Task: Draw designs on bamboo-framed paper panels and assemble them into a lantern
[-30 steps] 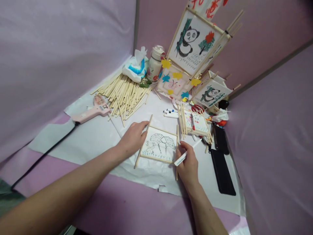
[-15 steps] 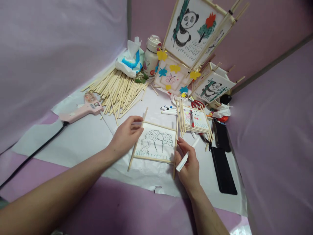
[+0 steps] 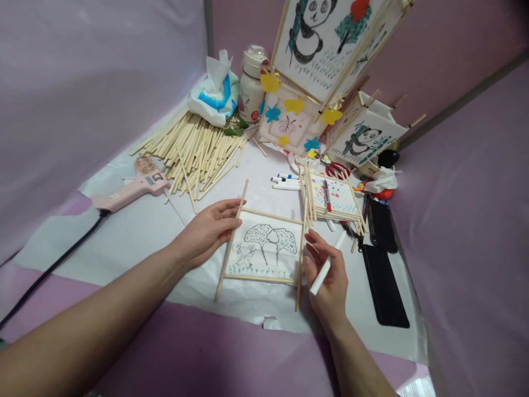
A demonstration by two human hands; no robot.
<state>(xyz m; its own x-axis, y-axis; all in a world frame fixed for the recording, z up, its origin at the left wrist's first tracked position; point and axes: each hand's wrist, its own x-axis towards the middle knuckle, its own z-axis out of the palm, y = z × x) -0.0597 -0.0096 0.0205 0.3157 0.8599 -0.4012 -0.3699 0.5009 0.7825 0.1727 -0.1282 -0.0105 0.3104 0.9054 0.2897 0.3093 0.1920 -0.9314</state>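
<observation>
A stick frame with a drawing of dotted mushrooms and green grass (image 3: 264, 248) lies on the white sheet in front of me. My left hand (image 3: 212, 229) is at its upper left, thumb and fingers touching the left stick from either side. A white marker (image 3: 326, 267) lies across my right hand (image 3: 330, 281), held by the thumb and lower fingers. The right hand is just beside the frame's right stick, with its index finger extended.
Loose sticks (image 3: 202, 151) lie at the back left, near a pink glue gun (image 3: 128, 190), wipes pack (image 3: 215, 99) and bottle (image 3: 251, 88). Panda panels (image 3: 366, 138) stand behind. Stacked frames (image 3: 334, 198), markers (image 3: 286, 184) and a black phone-like slab (image 3: 384, 286) are at right.
The view has shifted slightly. My right hand, still with the marker, has drawn a little away from the frame's right stick. My left hand stays at the left stick.
</observation>
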